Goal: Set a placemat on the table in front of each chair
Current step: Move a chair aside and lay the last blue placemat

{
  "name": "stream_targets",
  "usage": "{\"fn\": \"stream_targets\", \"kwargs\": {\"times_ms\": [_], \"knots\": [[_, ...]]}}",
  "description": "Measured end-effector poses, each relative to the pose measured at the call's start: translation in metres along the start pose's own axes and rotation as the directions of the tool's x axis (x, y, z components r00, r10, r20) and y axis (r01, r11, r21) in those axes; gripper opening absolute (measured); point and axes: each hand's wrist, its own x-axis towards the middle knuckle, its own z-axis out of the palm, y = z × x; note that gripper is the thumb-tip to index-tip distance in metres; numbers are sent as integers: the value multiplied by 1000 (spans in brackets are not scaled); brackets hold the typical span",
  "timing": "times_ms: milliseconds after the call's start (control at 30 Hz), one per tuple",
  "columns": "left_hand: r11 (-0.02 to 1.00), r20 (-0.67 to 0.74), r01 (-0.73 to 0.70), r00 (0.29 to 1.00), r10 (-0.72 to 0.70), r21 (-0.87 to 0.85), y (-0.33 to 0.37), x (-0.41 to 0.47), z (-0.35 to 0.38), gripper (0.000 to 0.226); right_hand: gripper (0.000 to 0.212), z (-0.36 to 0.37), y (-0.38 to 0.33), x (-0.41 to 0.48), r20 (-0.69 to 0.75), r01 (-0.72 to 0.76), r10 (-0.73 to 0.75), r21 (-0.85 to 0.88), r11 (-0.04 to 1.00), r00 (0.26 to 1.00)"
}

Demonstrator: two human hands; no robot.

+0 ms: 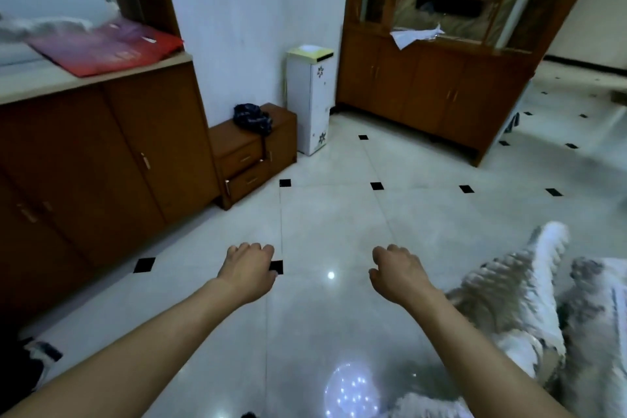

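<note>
Two bare hands reach forward over the pale tiled floor (339, 214) in the head view, the only view given: the left hand (249, 270) and the right hand (398, 273) are both loosely curled, knuckles up, and neither holds anything. No placemat, table or chair can be made out for certain; a blurred, fluffy white-and-grey covering (529, 299) at the lower right may drape a seat, but I cannot tell. A red sheet (112, 51) lies on the counter (51, 81) at the left. By my judgement the task is at its start, with mats yet to be found. The next move calls for locating them and closing a hand on one.
</note>
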Motion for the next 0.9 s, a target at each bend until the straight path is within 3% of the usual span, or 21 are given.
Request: {"fn": "stream_targets", "kwargs": {"times_ms": [167,300,400,467,667,900], "knots": [[991,-3,-135,991,135,-15,-18,118,-22,29,23,-5,8,70,25,-164,164,-14,986,986],[953,34,-303,952,303,-6,18,201,-39,30,27,-17,42,99,60,-331,330,11,943,942],[909,63,-417,907,415,14,54,260,-45,33,14,-25,82,123,72,-439,437,10,899,897],[884,74,-468,882,465,23,78,300,-47,34,17,-29,110,142,83,-493,491,8,870,867],[852,108,-518,853,510,70,146,436,-64,38,27,-35,210,235,103,-581,576,28,813,811],[834,43,-545,839,543,84,214,579,-97,36,30,-66,303,351,62,-588,584,81,805,809]]}}
